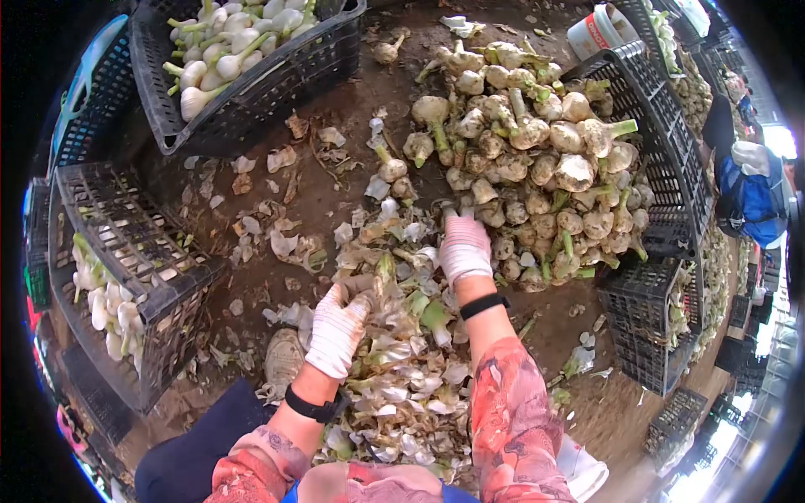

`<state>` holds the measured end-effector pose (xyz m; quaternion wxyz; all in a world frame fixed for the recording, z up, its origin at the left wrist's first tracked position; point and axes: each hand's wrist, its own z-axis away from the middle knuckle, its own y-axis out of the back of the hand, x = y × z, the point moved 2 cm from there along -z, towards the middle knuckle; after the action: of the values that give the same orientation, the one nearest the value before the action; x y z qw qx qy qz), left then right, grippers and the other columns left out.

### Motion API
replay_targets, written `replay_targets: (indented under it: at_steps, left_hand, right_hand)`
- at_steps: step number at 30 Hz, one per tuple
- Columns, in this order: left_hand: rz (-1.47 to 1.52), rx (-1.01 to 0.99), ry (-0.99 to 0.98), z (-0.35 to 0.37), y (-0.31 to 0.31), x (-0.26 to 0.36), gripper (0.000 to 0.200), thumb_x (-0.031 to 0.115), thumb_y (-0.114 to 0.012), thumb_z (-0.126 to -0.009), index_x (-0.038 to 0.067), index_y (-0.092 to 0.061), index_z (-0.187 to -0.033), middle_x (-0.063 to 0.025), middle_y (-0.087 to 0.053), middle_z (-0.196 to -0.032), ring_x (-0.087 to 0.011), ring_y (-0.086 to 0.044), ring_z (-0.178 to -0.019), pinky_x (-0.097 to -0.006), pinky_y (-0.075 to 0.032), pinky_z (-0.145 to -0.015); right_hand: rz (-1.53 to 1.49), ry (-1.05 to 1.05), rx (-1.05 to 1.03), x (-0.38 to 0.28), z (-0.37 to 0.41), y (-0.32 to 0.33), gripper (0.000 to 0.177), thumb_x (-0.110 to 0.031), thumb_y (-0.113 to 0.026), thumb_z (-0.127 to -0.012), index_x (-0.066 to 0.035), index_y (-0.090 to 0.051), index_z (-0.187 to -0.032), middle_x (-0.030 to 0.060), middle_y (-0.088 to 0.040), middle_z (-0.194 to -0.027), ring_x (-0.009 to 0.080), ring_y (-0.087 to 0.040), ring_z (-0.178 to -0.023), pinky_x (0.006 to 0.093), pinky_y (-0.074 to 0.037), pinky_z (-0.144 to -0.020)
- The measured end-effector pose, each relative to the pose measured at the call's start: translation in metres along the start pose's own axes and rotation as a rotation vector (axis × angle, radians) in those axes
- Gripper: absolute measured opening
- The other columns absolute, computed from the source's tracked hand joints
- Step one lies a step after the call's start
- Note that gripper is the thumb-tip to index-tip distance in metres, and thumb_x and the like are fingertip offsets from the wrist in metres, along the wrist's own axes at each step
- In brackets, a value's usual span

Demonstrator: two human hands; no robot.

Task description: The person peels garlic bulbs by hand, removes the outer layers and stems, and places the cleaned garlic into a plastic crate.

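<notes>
My left hand [339,325], in a white glove with dirty fingertips, hovers over the heap of garlic skins [402,377]. Its fingers curl inward, and what they hold, if anything, cannot be made out. My right hand [464,246], in a pinkish-white glove, reaches forward to the near left edge of the garlic pile [545,159]. Its fingers stretch toward the bulbs with their tips partly hidden; no bulb shows in its grip. The piled bulbs are soil-stained, many with short green stems.
A black crate [251,92] of cleaned garlic stands at the upper left, another crate [138,293] at left. A tipped black crate [654,126] backs the pile. A white bucket [599,33] lies behind; a person in blue [755,201] is at far right.
</notes>
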<state>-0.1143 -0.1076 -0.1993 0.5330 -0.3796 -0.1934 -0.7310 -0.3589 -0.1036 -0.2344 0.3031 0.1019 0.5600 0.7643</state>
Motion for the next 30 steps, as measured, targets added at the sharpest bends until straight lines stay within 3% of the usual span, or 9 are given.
replay_targets:
  at_steps: [4, 7, 9, 11, 14, 19, 22, 29, 30]
  left_hand:
    - [-0.546, -0.108, -0.451, 0.004, -0.022, 0.007, 0.087, -0.012, -0.067, -0.075, 0.013, -0.036, -0.152, -0.0112, -0.039, -0.150, -0.0186, -0.055, -0.117, -0.0299, -0.054, -0.087]
    - [-0.730, -0.233, -0.768, 0.011, -0.025, 0.019, 0.073, -0.013, -0.065, -0.077, 0.009, -0.048, -0.144, -0.0137, -0.050, -0.141, -0.0234, -0.055, -0.122, -0.0321, -0.046, -0.103]
    - [-0.557, -0.266, -0.642, 0.027, -0.027, 0.046, 0.063, -0.010, -0.062, -0.083, 0.005, -0.048, -0.142, -0.0096, -0.054, -0.136, -0.0202, -0.055, -0.123, -0.0296, -0.046, -0.101]
    - [0.140, -0.279, -0.135, 0.035, -0.036, 0.051, 0.064, -0.008, -0.065, -0.086, 0.000, -0.043, -0.145, -0.0078, -0.054, -0.137, -0.0176, -0.056, -0.121, -0.0284, -0.046, -0.101]
    - [0.237, -0.324, -0.099, 0.046, -0.039, 0.066, 0.072, -0.002, -0.072, -0.086, -0.003, -0.037, -0.148, -0.0078, -0.053, -0.139, -0.0167, -0.056, -0.121, -0.0288, -0.045, -0.102]
    - [0.005, -0.419, -0.242, 0.055, -0.048, 0.060, 0.082, 0.001, -0.080, -0.079, 0.004, -0.040, -0.151, -0.0101, -0.055, -0.139, -0.0200, -0.055, -0.124, -0.0319, -0.044, -0.104]
    - [-0.545, -0.368, -0.664, 0.057, -0.045, 0.078, 0.078, 0.001, -0.080, -0.076, 0.012, -0.049, -0.147, -0.0134, -0.057, -0.137, -0.0241, -0.058, -0.122, -0.0344, -0.045, -0.102]
    - [-0.468, -0.432, -0.538, 0.062, -0.044, 0.088, 0.081, 0.004, -0.085, -0.073, 0.008, -0.049, -0.146, -0.0138, -0.060, -0.133, -0.0240, -0.059, -0.120, -0.0339, -0.046, -0.101]
    - [-0.157, -0.438, -0.260, 0.061, -0.044, 0.083, 0.081, 0.005, -0.085, -0.073, 0.007, -0.050, -0.145, -0.0137, -0.061, -0.132, -0.0239, -0.060, -0.119, -0.0338, -0.046, -0.101]
  right_hand:
    - [-0.545, 0.206, 0.019, -0.031, 0.068, 0.024, 0.041, -0.013, -0.066, -0.082, -0.005, -0.061, -0.122, 0.0260, -0.062, -0.116, 0.0429, -0.063, -0.103, 0.0458, -0.053, -0.088]
    - [-0.709, 0.352, 0.007, -0.052, 0.121, 0.042, 0.051, -0.016, -0.067, -0.082, 0.001, -0.054, -0.129, 0.0271, -0.059, -0.118, 0.0437, -0.060, -0.107, 0.0427, -0.051, -0.095]
    - [-1.108, 0.028, -0.199, -0.048, 0.143, 0.080, 0.055, -0.014, -0.070, -0.084, 0.003, -0.053, -0.133, 0.0182, -0.061, -0.122, 0.0281, -0.065, -0.102, 0.0361, -0.053, -0.089]
    - [-1.709, -0.256, 0.156, -0.043, 0.152, 0.097, 0.053, -0.012, -0.067, -0.088, 0.001, -0.052, -0.137, 0.0127, -0.062, -0.122, 0.0177, -0.066, -0.092, 0.0278, -0.054, -0.078]
    - [-1.691, -0.313, 0.152, -0.011, 0.162, 0.072, 0.044, -0.008, -0.066, -0.090, 0.001, -0.058, -0.132, 0.0071, -0.065, -0.109, 0.0091, -0.059, -0.079, 0.0202, -0.048, -0.070]
    - [-1.740, -0.153, -0.029, -0.039, 0.174, 0.076, 0.057, -0.026, -0.082, -0.084, 0.002, -0.060, -0.128, 0.0055, -0.068, -0.110, 0.0123, -0.061, -0.095, 0.0274, -0.050, -0.085]
    - [-1.750, -0.238, -0.178, -0.038, 0.176, 0.077, 0.056, -0.028, -0.081, -0.084, 0.001, -0.062, -0.127, 0.0048, -0.068, -0.112, 0.0124, -0.061, -0.096, 0.0279, -0.049, -0.086]
    - [-1.737, -0.374, -0.285, -0.029, 0.178, 0.072, 0.048, -0.028, -0.078, -0.086, 0.001, -0.065, -0.122, 0.0020, -0.068, -0.103, 0.0089, -0.059, -0.090, 0.0254, -0.048, -0.079]
    - [-1.768, -0.325, -0.266, -0.029, 0.175, 0.073, 0.050, -0.037, -0.079, -0.083, 0.001, -0.066, -0.113, 0.0015, -0.067, -0.095, 0.0083, -0.058, -0.082, 0.0244, -0.047, -0.073]
